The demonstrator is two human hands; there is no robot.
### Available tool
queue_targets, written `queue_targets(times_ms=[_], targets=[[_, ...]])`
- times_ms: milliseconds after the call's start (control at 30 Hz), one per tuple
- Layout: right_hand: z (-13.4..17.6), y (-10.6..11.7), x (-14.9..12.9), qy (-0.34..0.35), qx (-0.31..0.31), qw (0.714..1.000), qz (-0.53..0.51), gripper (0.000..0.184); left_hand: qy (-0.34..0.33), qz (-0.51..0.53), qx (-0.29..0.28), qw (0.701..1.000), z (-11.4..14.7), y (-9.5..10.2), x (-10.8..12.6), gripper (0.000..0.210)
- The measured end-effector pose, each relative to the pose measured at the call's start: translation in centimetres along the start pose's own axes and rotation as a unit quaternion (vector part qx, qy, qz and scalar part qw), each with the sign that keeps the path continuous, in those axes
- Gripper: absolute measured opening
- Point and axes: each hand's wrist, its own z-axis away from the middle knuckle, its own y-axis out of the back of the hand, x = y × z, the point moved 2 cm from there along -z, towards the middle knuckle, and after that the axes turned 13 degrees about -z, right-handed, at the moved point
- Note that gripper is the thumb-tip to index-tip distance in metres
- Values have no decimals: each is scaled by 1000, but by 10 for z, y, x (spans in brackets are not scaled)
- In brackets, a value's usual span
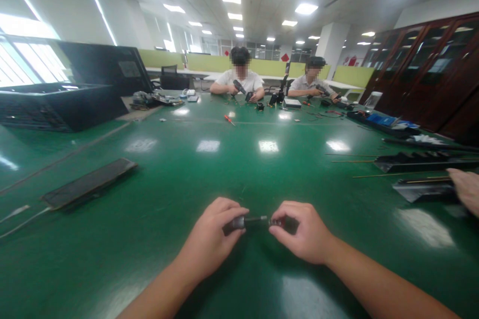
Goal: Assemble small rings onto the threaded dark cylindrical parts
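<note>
Low in the middle of the head view, my left hand (217, 233) is closed around a dark cylindrical tool with a thin shaft (254, 219). The shaft points right and ends in a lighter tip. Opposite it, my right hand (305, 232) pinches a small red and dark piece (276, 222), whose far end is hidden in the palm. A narrow gap seems to separate the shaft's tip from this piece. Both are held just above the green table (209, 174); their exact kind is too small and blurred to tell.
A flat dark bar with a cable (92, 182) lies left. Behind it stands an open black case (63, 104). A red screwdriver (229, 120) lies farther off. At right, another person's hand (467, 189) touches black channel pieces (422, 189). Two people (239, 79) sit across, holding tools.
</note>
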Motion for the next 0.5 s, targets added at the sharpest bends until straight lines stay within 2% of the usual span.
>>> queue_targets(times_ms=[167, 267, 367, 500], targets=[[-1, 0, -2, 0, 2, 1000, -7, 2, 51, -5, -1, 999, -1, 0, -6, 25], [-2, 0, -1, -2, 1, 1000, -15, 2, 88, -10, 8, 996, -3, 6, -18, 23], [-2, 0, 0, 1, 0, 1000, -21, 2, 132, -39, 34, 990, -6, 23, -41, 34], [-2, -1, 1, 6, 1, 1000, -23, 3, 242, -60, 76, 965, 7, 61, -87, 65]])
